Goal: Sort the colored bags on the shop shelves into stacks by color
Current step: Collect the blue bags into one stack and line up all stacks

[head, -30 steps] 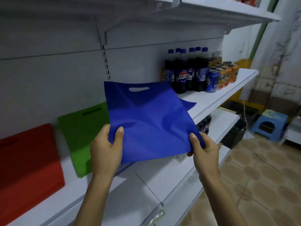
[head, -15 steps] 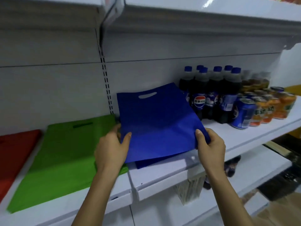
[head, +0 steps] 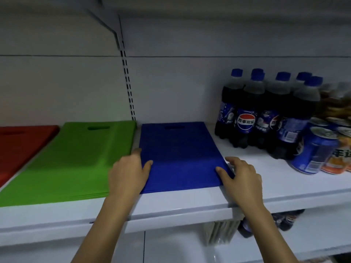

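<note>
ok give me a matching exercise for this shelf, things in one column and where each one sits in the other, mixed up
1. red bags
2. green bags
3. blue bags
4. cola bottles

a. touched by the left hand and right hand
b. far left of the shelf
c. right of the blue bags
d. between the other two stacks

Pairs: 1-b, 2-d, 3-a, 4-c

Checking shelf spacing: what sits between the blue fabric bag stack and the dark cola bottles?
Head view: only bare white shelf between the blue fabric bag stack and dark cola bottles.
</note>
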Demonstrator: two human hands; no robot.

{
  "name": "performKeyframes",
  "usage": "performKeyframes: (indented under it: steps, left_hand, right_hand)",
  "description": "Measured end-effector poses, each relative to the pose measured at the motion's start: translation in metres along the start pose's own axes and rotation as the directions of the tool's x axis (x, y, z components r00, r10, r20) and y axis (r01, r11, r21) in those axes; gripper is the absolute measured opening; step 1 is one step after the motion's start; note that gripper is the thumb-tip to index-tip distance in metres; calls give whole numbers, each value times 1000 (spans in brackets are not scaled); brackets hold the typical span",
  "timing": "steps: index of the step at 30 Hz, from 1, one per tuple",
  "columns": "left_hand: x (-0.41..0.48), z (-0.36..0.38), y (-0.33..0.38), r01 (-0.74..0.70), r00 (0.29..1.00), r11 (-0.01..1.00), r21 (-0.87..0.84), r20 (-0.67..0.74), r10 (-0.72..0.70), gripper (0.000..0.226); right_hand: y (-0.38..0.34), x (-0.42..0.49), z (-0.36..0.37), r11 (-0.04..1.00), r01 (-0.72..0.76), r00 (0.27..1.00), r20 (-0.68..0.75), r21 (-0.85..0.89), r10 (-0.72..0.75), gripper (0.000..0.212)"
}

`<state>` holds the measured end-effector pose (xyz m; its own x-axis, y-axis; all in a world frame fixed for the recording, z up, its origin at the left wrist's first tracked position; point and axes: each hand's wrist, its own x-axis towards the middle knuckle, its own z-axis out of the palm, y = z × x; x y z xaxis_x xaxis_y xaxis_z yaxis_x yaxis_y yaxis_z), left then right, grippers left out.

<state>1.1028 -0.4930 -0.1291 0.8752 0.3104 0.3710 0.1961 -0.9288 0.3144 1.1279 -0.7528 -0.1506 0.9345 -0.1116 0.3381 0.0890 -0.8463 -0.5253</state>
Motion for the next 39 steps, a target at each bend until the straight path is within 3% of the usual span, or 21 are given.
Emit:
performKeyframes:
  steps: [8,13,20,23,26,33,39]
  left_hand:
    - [-6,6,8,56,998,993,-103,39,-52,55]
    - [-9,1,9,61,994,996,-60,98,-54,58]
    - [-15,-2,15,57,988,998,34,141,-61,47]
    - [-14,-12,19,-10,993,992,123,116,-5,45]
    - [-11,-33,20,-120,993,981,150,22,118,48]
    - [-17,-111,-41,-176,966,936,305,-130,224,55]
    - [-86,-190,-163,13,967,933,360,-242,80,63]
  right_hand:
    - [8,3,2,994,109,993,38,13,-110,33]
    - [11,-3,14,975,199,976,-68,-100,-206,26]
    - [11,-3,12,979,171,985,-7,-109,-173,25]
    - [4,1,-1,975,162,986,54,-152,-156,35]
    - [-11,8,-21,961,257,966,51,-102,-253,39]
    - [-124,7,-19,819,573,814,94,34,-574,48]
    - [-250,-75,13,496,824,499,66,273,-864,62]
